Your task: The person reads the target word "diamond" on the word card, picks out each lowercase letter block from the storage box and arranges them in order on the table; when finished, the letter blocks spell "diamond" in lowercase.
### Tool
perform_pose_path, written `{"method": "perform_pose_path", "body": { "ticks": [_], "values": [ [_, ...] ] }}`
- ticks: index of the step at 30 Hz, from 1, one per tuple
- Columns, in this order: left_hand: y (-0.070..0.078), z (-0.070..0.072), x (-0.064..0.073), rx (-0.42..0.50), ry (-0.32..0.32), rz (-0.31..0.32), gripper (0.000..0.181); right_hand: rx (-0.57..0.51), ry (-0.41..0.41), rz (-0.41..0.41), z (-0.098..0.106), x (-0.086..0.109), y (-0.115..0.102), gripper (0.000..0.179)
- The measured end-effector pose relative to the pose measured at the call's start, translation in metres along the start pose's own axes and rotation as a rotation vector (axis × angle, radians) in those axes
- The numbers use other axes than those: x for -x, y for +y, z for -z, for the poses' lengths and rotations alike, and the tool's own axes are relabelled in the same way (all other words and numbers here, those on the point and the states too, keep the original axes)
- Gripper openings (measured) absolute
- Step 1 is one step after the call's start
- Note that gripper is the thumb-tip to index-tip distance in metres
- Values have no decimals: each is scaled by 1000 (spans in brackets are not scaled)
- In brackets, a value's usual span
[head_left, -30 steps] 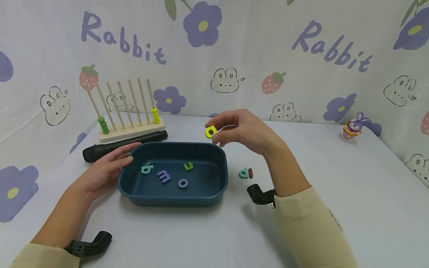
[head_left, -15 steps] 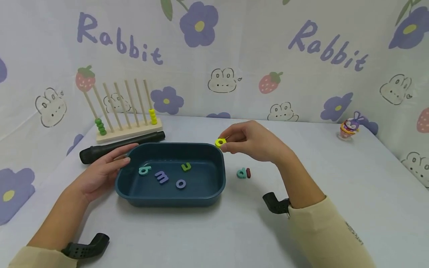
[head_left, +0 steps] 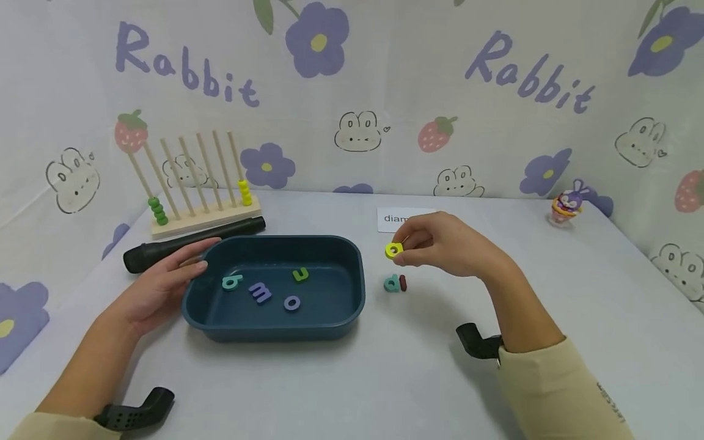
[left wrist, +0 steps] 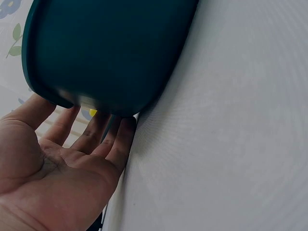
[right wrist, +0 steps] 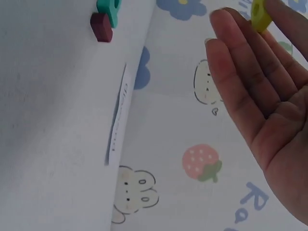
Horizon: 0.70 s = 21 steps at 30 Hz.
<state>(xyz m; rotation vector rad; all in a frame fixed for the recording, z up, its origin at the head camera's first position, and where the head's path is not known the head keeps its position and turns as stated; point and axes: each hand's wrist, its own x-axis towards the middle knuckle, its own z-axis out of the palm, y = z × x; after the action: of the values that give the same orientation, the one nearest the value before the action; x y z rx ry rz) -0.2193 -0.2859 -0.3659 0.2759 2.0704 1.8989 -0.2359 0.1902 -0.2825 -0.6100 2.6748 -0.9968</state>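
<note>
Between the thumb and index finger of my right hand, a yellow letter with a round hole is pinched above the table. The right wrist view shows the same yellow letter at the fingertips. Just below it on the table lie a teal letter d and a dark red letter, side by side. My left hand touches the left end of a dark blue tray, its fingers extended along the wall. Inside are a teal letter, a purple m, a purple o and a green letter.
A white card with printed text stands behind the right hand, partly hidden. Behind the tray lie a black microphone and a wooden rack with upright pegs and beads. A small purple rabbit figure stands at the back right.
My right hand has moved right and lower with the yellow letter, from over the tray's back right corner to above the teal and dark red letters. The left hand stays at the tray.
</note>
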Motion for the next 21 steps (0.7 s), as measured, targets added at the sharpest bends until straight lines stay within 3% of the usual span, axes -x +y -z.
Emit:
{"method": "perform_pose_path", "body": {
  "ticks": [8, 21],
  "values": [
    [-2, -1, 1, 21, -16, -13, 51, 32, -29, -52, 12, 9, 14, 23],
    [-2, 0, -2, -19, -2, 4, 54, -6, -64, -151, 6, 3, 33, 26]
  ]
}}
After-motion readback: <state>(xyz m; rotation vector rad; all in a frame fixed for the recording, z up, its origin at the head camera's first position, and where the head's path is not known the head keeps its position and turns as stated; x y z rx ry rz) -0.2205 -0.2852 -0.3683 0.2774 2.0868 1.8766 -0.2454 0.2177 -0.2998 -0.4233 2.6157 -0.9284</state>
